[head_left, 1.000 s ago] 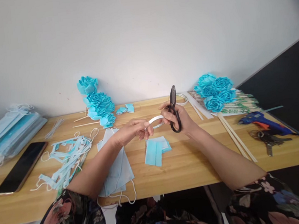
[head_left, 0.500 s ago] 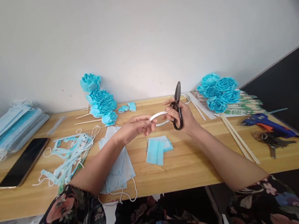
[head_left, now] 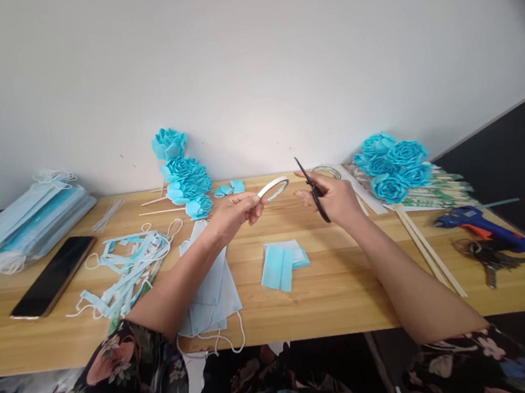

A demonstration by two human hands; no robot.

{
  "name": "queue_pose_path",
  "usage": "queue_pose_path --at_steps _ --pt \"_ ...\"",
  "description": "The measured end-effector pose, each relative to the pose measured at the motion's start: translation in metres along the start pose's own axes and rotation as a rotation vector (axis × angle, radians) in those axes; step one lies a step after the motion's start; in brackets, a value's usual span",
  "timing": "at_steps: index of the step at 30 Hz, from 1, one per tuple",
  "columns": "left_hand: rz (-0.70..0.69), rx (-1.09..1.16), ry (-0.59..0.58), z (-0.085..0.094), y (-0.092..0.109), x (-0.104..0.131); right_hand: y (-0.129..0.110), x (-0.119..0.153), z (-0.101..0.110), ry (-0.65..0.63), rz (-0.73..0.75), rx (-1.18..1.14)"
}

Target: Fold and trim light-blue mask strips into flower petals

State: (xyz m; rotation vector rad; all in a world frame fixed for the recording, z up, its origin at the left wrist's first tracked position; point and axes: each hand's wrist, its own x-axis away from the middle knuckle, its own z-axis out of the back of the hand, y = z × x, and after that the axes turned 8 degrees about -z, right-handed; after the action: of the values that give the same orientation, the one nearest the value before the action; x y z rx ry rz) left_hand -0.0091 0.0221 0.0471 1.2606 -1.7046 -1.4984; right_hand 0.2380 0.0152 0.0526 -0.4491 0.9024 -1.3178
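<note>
In the head view, the left hand [head_left: 241,211] has its thumb and fingertips clamped on the near edge of a narrow tape roll [head_left: 268,188], which is held tilted above the desk [head_left: 339,304]. The roll has a smooth white outer band and a patterned inner core, its print too small to read. The right hand [head_left: 338,200] is closed around the black scissors [head_left: 314,192], some fingers partly extended, with the blades pointing up and away.

Half a second earlier the right fingers touched the roll; now they are well apart from it, and the scissors have turned nearly edge-on.

Below the hands lie flat, creased blue and white fabric pieces [head_left: 278,268], overlapping. Pleated, soft-looking face masks [head_left: 214,298] with thin white loops lie partly under the left forearm, beside tangled cut strips [head_left: 133,266]. Further left are a glossy black phone [head_left: 52,276] and a thick mask stack [head_left: 39,213].

Ruffled turquoise flowers [head_left: 186,174] on thin sticks stand out near the wall, left of centre; a rounder rose bunch [head_left: 393,167] is at the right. Behind the right hand lies another tape ring [head_left: 334,170]. Pale, straight wooden sticks [head_left: 430,251], a blue plastic glue gun [head_left: 474,219] with an orange trigger, and metal keys [head_left: 489,255] lie at the right.
</note>
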Motion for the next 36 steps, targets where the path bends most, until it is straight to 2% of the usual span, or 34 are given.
queue_pose_path --at_steps 4,8,13,18,22,27,36 --pt "-0.019 0.012 0.021 0.002 0.000 -0.001 -0.007 0.003 0.000 -0.054 -0.040 -0.037" --pt "-0.042 0.009 0.042 0.002 -0.001 -0.002 -0.010 0.005 -0.006 -0.204 -0.082 -0.220" --pt "-0.072 -0.001 0.075 0.003 -0.004 -0.002 -0.010 0.007 -0.014 -0.333 -0.185 -0.461" --pt "-0.088 -0.003 0.107 0.007 -0.011 -0.004 -0.008 0.010 -0.021 -0.465 -0.202 -0.616" --pt "-0.074 0.031 0.097 0.007 -0.012 -0.004 -0.006 0.012 -0.022 -0.565 -0.151 -0.584" --pt "-0.078 0.080 0.054 0.004 -0.010 -0.003 -0.008 0.014 -0.019 -0.616 -0.048 -0.520" --pt "-0.085 0.096 -0.030 0.011 -0.018 -0.004 -0.020 0.018 -0.011 -0.849 -0.167 -0.375"
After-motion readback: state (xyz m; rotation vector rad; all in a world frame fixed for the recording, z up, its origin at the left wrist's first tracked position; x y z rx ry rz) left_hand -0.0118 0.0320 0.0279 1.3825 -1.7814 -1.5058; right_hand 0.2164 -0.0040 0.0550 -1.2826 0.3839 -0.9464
